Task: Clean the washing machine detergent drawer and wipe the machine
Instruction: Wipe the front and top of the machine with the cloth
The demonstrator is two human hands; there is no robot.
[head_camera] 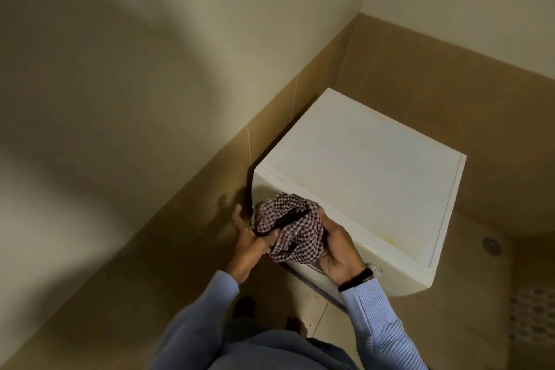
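Tiled wall (288, 129) just beside washing machine (360, 165)

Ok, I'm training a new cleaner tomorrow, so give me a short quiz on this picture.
1. Which hand holds the checked cloth at the washing machine front corner? A left only, B right only, C both.
2. True or false: the cloth lies spread flat on the machine's top.
3. Fill in: the band on the right hand wrist is ___.
Key: 1 C, the left hand and right hand both hold it. 2 false, it is bunched up. 3 black.
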